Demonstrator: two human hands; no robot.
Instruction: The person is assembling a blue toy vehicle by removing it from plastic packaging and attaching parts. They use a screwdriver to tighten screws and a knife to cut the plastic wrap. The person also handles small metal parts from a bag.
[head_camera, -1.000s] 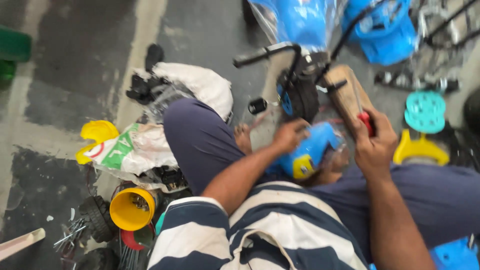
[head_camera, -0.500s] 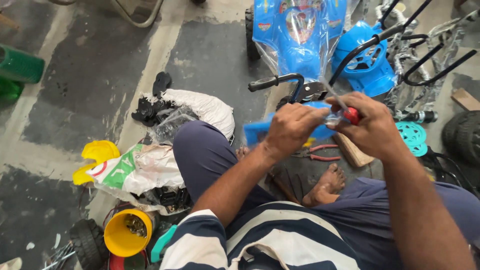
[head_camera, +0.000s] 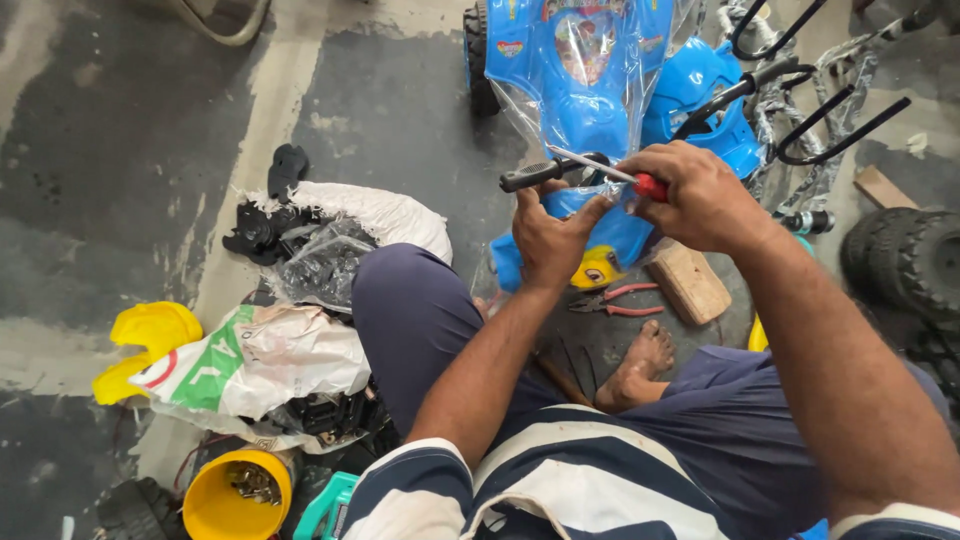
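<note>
While the right hand (head_camera: 700, 195) was clenched round a screwdriver (head_camera: 612, 176), most of its red handle was buried in the fist, so only the metal shaft poked out, pointing left. Left hand (head_camera: 550, 235) sat just under the shaft, over a blue part (head_camera: 610, 228), fingers curled, but honestly couldn't tell if it was gripping anything. Black handlebar (head_camera: 545, 172) crossed right in front of the blue toy car (head_camera: 590, 70), which was wrapped in plastic and cut off at the top. One pair of pliers (head_camera: 612, 298), one wood block (head_camera: 688, 282), one bare foot (head_camera: 635, 365), two white sacks (head_camera: 270, 360), one yellow tub (head_camera: 225, 505) of hardware, its contents too small to make out
</note>
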